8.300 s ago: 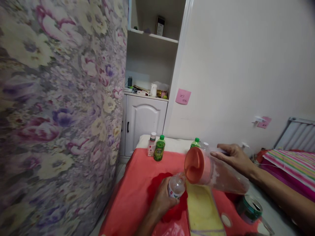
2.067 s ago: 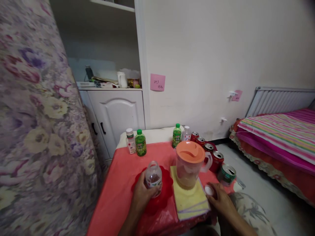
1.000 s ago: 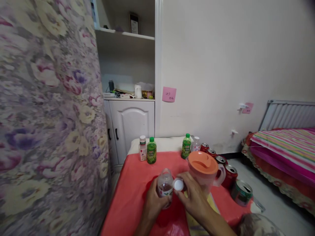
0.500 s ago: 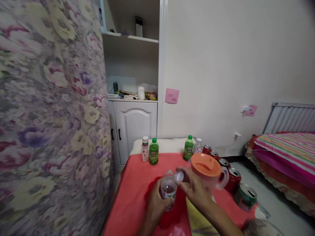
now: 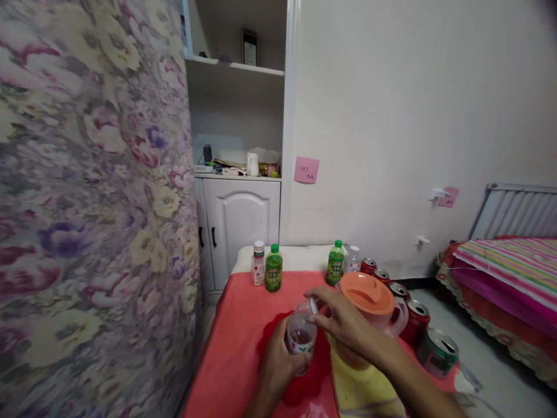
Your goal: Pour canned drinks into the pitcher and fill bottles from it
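My left hand (image 5: 282,355) is wrapped round a clear plastic bottle (image 5: 301,337) with a white printed label and some dark liquid inside. Between the fingers of my right hand (image 5: 337,316) is a white bottle cap (image 5: 312,306), tilted at the bottle's mouth. Whether the cap sits on the thread I cannot tell. Under the bottle, a bright red shape (image 5: 319,377) lies on the coral tablecloth (image 5: 237,331). Just right of my right hand stands a clear pitcher with an orange lid (image 5: 365,293), partly hidden by that hand and forearm.
Two green-capped bottles (image 5: 273,270) (image 5: 335,264) and a white-capped bottle (image 5: 258,264) stand toward the back, with another clear bottle (image 5: 352,259) beside them. Several opened cans, one of them green (image 5: 437,353), line the right edge. A yellow cloth (image 5: 361,389) lies in front of the pitcher.
My right hand has brought the cap left and slightly up to the bottle's mouth, turning it from facing me to edge-on. My left hand still holds the bottle.
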Available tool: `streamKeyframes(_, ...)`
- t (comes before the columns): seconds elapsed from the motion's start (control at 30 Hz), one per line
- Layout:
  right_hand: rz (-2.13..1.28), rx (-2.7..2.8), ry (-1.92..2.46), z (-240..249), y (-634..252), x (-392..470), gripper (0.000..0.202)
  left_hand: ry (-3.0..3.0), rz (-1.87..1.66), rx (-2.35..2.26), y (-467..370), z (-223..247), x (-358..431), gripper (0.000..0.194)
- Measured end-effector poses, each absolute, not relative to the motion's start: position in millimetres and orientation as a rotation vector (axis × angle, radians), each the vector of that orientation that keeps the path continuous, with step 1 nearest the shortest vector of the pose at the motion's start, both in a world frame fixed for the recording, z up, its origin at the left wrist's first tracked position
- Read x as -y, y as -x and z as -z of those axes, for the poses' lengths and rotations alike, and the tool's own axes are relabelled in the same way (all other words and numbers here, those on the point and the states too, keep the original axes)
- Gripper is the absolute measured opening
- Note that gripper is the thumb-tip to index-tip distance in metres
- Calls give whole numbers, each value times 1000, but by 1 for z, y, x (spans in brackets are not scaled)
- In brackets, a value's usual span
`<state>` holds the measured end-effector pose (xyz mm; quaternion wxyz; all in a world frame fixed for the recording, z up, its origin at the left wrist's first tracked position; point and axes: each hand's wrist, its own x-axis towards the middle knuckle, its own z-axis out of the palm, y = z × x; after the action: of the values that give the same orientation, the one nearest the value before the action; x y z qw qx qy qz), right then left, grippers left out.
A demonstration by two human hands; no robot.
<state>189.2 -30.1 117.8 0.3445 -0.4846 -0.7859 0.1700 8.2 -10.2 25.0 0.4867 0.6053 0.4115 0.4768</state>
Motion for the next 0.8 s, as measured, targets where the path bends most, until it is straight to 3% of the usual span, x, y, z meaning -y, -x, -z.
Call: streamKeyframes(0.8, -421, 2573, 1154, -160, -179, 20, 39, -1476, -1140, -1010, -8, -23, 10, 65)
